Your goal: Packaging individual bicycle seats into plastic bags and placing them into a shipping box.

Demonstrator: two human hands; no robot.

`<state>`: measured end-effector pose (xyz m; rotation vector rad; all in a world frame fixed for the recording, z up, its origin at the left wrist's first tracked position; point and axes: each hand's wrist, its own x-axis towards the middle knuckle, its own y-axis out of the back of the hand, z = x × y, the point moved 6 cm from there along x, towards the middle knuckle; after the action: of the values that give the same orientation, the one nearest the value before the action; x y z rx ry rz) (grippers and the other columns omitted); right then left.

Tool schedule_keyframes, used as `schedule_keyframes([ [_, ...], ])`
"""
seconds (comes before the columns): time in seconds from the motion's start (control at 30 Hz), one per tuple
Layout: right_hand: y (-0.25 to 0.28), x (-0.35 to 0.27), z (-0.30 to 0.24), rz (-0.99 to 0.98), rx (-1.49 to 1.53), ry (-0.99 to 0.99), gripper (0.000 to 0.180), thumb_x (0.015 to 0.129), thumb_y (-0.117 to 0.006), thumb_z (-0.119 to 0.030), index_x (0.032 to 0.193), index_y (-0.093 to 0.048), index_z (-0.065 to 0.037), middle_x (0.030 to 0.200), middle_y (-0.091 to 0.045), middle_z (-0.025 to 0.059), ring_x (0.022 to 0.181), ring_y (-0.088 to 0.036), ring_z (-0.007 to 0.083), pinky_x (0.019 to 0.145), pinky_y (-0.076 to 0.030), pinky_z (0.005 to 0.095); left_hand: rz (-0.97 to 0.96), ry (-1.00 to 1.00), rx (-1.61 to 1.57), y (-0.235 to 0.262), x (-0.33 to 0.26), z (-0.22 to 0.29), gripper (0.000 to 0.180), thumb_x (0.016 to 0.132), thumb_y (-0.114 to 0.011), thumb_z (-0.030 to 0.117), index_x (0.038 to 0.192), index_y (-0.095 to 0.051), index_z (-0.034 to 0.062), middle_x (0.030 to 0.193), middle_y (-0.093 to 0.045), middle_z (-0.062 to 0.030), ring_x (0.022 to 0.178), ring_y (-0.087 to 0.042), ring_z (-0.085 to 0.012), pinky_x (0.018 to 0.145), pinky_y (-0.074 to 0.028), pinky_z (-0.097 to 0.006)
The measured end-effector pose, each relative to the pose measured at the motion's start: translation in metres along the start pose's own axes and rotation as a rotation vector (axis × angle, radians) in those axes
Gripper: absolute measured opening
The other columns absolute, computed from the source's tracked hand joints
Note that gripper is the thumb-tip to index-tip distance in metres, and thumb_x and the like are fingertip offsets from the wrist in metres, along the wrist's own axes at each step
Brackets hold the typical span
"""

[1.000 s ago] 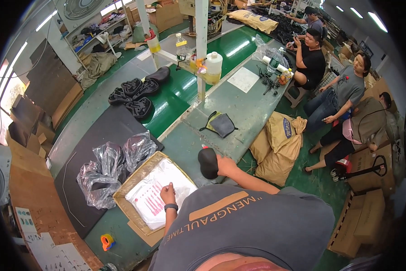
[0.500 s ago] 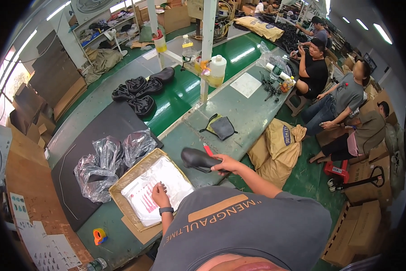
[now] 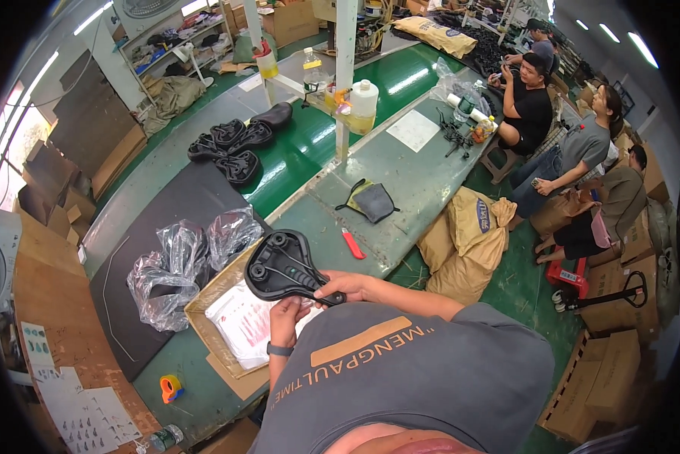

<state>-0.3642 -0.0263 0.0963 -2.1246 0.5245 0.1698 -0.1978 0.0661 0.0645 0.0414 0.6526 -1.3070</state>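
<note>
A black bicycle saddle (image 3: 283, 261) is turned underside up, showing its ribbed base and two round fittings at the wide end. My right hand (image 3: 345, 286) grips it by the narrow nose, thumb on the underside. Against the saddle's near edge are the bent fingers of my left hand (image 3: 284, 319); what they pinch, if anything, is hidden. Below that hand stands an open carton (image 3: 197, 309) with a stack of clear plastic bags (image 3: 234, 327) printed in red. A red-handled cutter (image 3: 353, 244) lies on the green bench beyond my right hand.
Plastic-wrapped saddles (image 3: 175, 265) rest on a black mat (image 3: 139, 318) at left. More bare saddles (image 3: 234, 151) lie farther off. A grey pouch (image 3: 373, 204), a tape roll (image 3: 171, 388) and white posts (image 3: 344, 83) are around the bench. Woven sacks (image 3: 465, 238) and seated people are at right.
My right hand has brought the saddle left, over the carton, and turned it underside up. My left hand has risen from the bags to the saddle's edge. The cutter now shows fully.
</note>
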Motion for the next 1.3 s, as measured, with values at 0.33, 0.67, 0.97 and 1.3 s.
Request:
schedule_keyframes([
  [0.33, -0.013, -0.008, -0.033, -0.056, 0.015, 0.170, 0.058, 0.089, -0.077, 0.000, 0.140, -0.049, -0.006, 0.110, -0.067, 0.0120, 0.098, -0.072, 0.0241, 0.077, -0.061, 0.0368, -0.235, -0.224, -0.883, 0.020, -0.020, 0.061, 0.012, 0.107, -0.061, 0.019, 0.110, -0.066, 0.0084, 0.096, -0.070, -0.0034, 0.081, -0.063, -0.0174, 0.080, -0.052, -0.031],
  [0.67, 0.010, -0.007, -0.027, 0.005, 0.302, 0.104, 0.057, 0.089, -0.078, -0.003, 0.141, -0.056, -0.001, 0.122, -0.068, 0.0140, 0.101, -0.072, 0.0302, 0.081, -0.060, 0.0428, -0.449, 0.321, -0.989, -0.014, 0.035, 0.051, 0.028, 0.116, -0.046, 0.031, 0.124, -0.062, 0.0095, 0.065, -0.045, 0.0040, 0.051, -0.039, -0.0088, 0.045, -0.035, -0.024],
  [0.97, -0.011, 0.006, -0.072, 0.262, -0.520, 0.230, 0.069, 0.082, -0.081, 0.002, 0.144, -0.051, 0.001, 0.120, -0.068, 0.0126, 0.108, -0.069, 0.0251, 0.094, -0.057, 0.0399, 0.194, -0.232, -0.358, 0.050, 0.069, 0.136, 0.029, 0.110, -0.062, 0.032, 0.102, -0.073, 0.0069, 0.066, -0.052, 0.0068, 0.058, -0.046, -0.0034, 0.053, -0.038, -0.023],
  [1.3, 0.056, 0.047, -0.075, 0.583, -1.384, 0.490, 0.100, 0.084, -0.079, -0.002, 0.167, -0.024, -0.005, 0.126, -0.069, 0.0252, 0.104, -0.072, 0.0412, 0.084, -0.060, 0.0481, -0.274, -0.896, 0.620, -0.050, 0.029, 0.198, 0.013, 0.100, -0.069, 0.011, 0.097, -0.078, 0.0018, 0.079, -0.066, -0.0094, 0.070, -0.063, -0.0204, 0.064, -0.047, -0.034],
])
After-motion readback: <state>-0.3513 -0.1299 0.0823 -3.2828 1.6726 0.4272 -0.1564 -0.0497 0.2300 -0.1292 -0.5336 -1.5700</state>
